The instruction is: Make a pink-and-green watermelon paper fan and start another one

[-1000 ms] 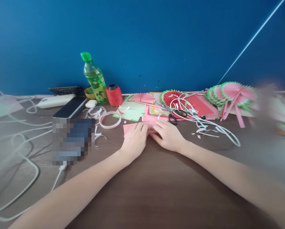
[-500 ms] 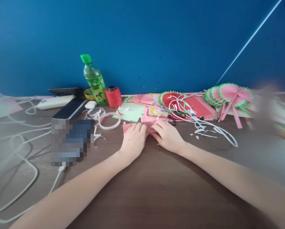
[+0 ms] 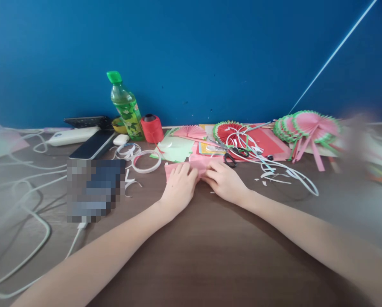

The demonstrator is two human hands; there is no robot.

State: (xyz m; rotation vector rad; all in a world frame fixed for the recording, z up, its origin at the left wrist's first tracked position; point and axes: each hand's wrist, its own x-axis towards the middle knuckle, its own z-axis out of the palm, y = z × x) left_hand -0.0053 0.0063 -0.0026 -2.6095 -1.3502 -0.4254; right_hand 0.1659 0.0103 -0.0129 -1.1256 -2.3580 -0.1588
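With the left hand (image 3: 179,187) and right hand (image 3: 225,181) both pinching the pink paper (image 3: 169,170) toward the middle of the bench's (image 3: 191,251) far edge, even pressure and aligned sides should keep any crease straight.

2 hands (image 3: 179,183) (image 3: 225,182); 1 bottle (image 3: 127,113); 1 red spool (image 3: 151,130); 1 pair scissors (image 3: 235,150).
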